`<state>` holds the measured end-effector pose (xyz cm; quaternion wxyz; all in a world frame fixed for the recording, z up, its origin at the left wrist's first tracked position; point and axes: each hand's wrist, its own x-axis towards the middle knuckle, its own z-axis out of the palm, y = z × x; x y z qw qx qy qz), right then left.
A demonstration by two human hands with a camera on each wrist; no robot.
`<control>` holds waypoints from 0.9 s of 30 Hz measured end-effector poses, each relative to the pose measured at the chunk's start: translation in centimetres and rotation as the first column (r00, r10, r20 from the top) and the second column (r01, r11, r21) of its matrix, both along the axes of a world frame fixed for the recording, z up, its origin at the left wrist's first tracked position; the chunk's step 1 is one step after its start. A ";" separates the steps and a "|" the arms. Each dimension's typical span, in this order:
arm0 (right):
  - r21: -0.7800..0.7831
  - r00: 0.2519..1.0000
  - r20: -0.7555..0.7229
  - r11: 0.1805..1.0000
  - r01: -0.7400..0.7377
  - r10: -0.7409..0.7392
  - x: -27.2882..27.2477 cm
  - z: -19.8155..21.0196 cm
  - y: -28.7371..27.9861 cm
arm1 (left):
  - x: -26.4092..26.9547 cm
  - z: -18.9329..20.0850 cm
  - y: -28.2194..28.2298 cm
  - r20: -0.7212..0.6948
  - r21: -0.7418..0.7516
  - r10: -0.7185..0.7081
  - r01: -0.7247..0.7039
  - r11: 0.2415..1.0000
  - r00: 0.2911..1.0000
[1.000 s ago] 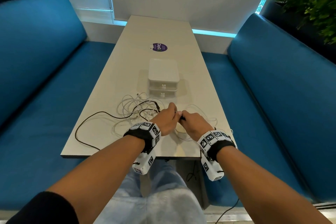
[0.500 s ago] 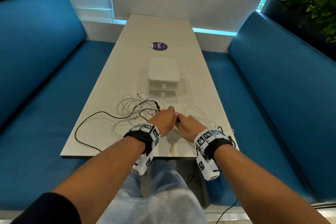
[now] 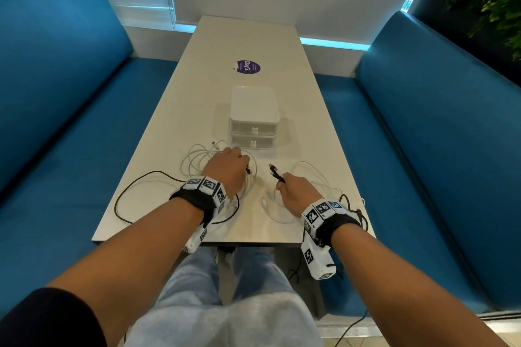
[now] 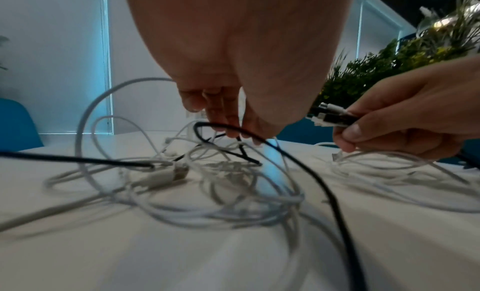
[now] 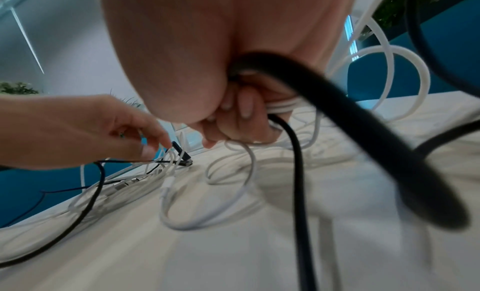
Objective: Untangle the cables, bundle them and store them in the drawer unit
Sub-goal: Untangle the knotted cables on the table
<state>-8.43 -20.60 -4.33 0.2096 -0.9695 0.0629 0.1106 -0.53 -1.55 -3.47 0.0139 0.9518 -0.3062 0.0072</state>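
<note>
A tangle of white cables [image 3: 203,160] lies on the table in front of the white two-drawer unit [image 3: 253,118], both drawers closed. My left hand [image 3: 244,167] reaches down into the tangle, its fingertips [image 4: 231,131] pinching a thin black cable [image 4: 262,141] near its plug [image 5: 182,153]. My right hand [image 3: 280,182] grips a bunch of black and white cable ends [image 3: 274,172], whose plugs [image 4: 328,116] stick out past the thumb. From that fist [image 5: 244,112] the cables hang down to more white loops [image 3: 310,177] on the right.
A long black cable loop [image 3: 121,200] runs toward the beige table's [image 3: 248,36] near left edge. Another black cable [image 3: 358,214] hangs off the near right corner. A purple sticker [image 3: 248,67] lies behind the drawer unit. Blue benches flank the table.
My hands were touching at the table's near centre. They have now parted: the left went forward into the tangle, and the right drew back right with the cable ends.
</note>
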 end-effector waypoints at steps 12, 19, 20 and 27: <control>0.028 0.999 -0.024 0.999 0.036 -0.035 0.7 -0.6 0.0 | 0.5 -0.4 1.5 -0.156 -0.141 0.090 -0.113 0.984 0.984; 0.045 0.999 -0.010 0.998 0.038 -0.038 0.5 -0.9 -0.2 | 0.4 0.3 1.6 -0.099 -0.284 0.068 -0.094 0.954 0.993; 0.047 0.999 -0.009 0.998 0.036 -0.036 0.5 -0.8 -0.2 | 0.4 0.3 1.6 -0.110 -0.292 0.074 -0.103 0.951 0.991; 0.056 1.000 -0.009 0.998 0.030 -0.030 0.3 -0.9 -0.3 | 0.2 0.3 1.6 -0.191 -0.287 0.079 -0.133 0.949 0.978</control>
